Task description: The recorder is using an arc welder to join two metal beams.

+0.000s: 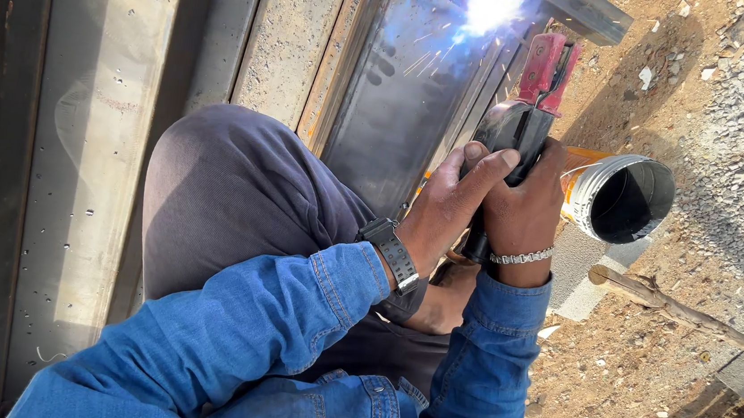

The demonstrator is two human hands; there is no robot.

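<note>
Both hands (489, 206) grip the electrode holder (524, 115) — long axis pointing up toward the weld arc (490, 2).

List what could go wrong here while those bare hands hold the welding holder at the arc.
1. Both the left hand and right hand are bare on the electrode holder; sparks from the arc could burn them.
2. Sparks fly back along the steel frame toward the knee, likely singeing the cloth.
3. The open bucket lies nearby and could catch sparks.
</note>
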